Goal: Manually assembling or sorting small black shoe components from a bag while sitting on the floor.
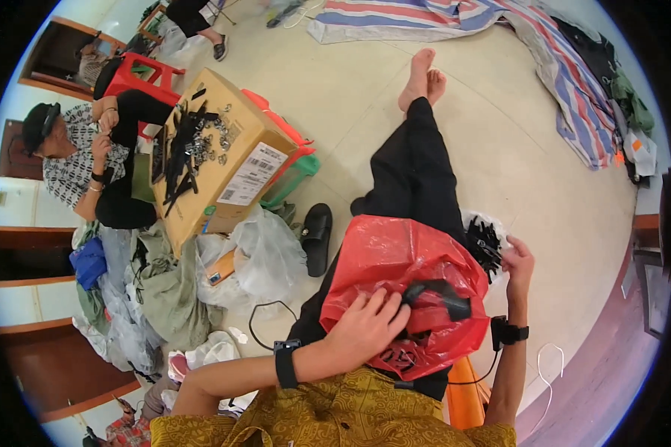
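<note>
A red plastic bag (402, 246) lies spread over my lap. On it rests a curled black strap (443, 298), partly smeared by motion. My left hand (369, 324) lies over the bag with its fingers apart and slightly bent, their tips beside the strap's left end; its thumb is hidden. Off to the right, my right hand (518, 262) has its fingers pinched at the edge of a bundle of short black strips (483, 242), seemingly on the end of one strip. The bundle sits on a white plastic bag (502, 221) beside my thigh.
Left of my legs stands a cardboard box (253, 141) topped with black strips and metal pieces (201, 141). A person (74, 156) sits behind it. A black slipper (317, 238), clear plastic bags (268, 257) and green cloth (171, 290) lie nearby. A striped sheet (574, 97) covers the far right floor.
</note>
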### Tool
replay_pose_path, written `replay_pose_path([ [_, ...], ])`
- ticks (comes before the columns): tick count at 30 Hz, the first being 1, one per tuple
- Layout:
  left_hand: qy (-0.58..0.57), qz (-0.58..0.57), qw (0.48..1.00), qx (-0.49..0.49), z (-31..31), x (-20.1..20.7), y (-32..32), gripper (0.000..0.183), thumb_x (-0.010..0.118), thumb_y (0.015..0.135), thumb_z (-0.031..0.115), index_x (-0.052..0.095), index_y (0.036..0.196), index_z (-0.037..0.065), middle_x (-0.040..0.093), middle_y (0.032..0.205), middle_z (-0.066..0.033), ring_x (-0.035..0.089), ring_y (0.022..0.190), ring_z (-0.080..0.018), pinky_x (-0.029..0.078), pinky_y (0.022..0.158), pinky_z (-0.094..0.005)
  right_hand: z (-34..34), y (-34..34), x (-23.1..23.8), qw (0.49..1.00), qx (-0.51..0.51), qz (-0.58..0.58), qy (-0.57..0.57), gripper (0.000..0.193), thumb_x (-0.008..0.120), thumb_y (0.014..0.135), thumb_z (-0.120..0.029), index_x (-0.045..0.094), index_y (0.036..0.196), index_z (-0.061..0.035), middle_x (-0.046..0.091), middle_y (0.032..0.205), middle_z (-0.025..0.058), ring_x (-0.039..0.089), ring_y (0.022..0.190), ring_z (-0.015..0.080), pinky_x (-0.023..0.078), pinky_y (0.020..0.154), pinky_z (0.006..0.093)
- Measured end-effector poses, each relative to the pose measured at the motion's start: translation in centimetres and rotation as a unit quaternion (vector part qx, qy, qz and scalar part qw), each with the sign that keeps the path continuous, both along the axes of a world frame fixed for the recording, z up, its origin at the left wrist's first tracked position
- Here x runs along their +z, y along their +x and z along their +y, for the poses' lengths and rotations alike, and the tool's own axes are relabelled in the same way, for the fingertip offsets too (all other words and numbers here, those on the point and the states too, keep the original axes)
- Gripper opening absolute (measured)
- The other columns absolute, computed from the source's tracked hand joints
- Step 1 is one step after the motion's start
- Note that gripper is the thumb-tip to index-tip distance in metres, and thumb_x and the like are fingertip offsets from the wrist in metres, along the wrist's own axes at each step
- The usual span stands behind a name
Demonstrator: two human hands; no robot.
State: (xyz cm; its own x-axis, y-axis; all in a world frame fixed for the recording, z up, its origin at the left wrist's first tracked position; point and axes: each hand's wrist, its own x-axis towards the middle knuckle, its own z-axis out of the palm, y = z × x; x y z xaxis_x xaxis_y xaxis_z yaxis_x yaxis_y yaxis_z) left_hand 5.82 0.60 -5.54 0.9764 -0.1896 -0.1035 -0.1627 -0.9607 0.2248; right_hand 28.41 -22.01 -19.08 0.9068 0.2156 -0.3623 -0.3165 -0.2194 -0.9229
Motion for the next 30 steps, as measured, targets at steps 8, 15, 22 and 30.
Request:
replay_pose_path([
  [8, -0.337, 0.057, 0.911, 0.231, 3.4, -2.4, -0.1, 0.011, 0.050, 0.074, 0.007, 0.055, 0.083, 0.003, 0.058, 0.070, -0.0114, 0.057, 0.064, -0.0260, 0.044, 0.055, -0.0281, 8.0, -11.0, 17.9, 0.825, 0.475, -0.267, 0.147, 0.019, 0.069, 0.063, -0.009, 0.059, 0.078, -0.0028, 0.059, 0.078, 0.0057, 0.057, 0.062, 0.0227, 0.045, 0.060, 0.0301],
  [15, -0.755, 0.118, 0.550, 0.336, 8.3, 2.0, 1.8, 0.018, 0.041, 0.083, 0.011, 0.054, 0.089, 0.002, 0.057, 0.080, -0.0024, 0.054, 0.072, -0.0077, 0.044, 0.065, -0.0212, 5.9, -15.6, 11.8, 0.773, 0.486, -0.339, -0.226, 0.029, 0.050, 0.070, -0.004, 0.055, 0.098, -0.0029, 0.054, 0.098, 0.0107, 0.057, 0.084, 0.0252, 0.050, 0.063, 0.0318],
  [22, -0.797, 0.194, 0.438, 0.368, 6.6, 1.7, 1.6, 0.016, 0.042, 0.084, 0.014, 0.052, 0.090, 0.003, 0.059, 0.071, -0.0074, 0.056, 0.057, -0.0129, 0.046, 0.053, -0.0229, 10.5, -12.6, 15.8, 0.739, 0.310, -0.554, -0.225, 0.045, 0.054, 0.064, -0.005, 0.052, 0.109, -0.0064, 0.049, 0.110, 0.0096, 0.046, 0.102, 0.0268, 0.033, 0.083, 0.0401],
  [30, -0.248, -0.220, 0.900, 0.282, 5.8, 6.4, 1.8, 0.013, 0.051, 0.078, 0.010, 0.053, 0.088, 0.003, 0.058, 0.072, -0.0140, 0.058, 0.064, -0.0230, 0.048, 0.054, -0.0311, 10.6, -9.7, 9.8, 0.802, 0.315, -0.484, -0.155, 0.018, 0.057, 0.063, -0.004, 0.061, 0.081, -0.0038, 0.060, 0.064, 0.0077, 0.056, 0.055, 0.0213, 0.041, 0.051, 0.0298],
])
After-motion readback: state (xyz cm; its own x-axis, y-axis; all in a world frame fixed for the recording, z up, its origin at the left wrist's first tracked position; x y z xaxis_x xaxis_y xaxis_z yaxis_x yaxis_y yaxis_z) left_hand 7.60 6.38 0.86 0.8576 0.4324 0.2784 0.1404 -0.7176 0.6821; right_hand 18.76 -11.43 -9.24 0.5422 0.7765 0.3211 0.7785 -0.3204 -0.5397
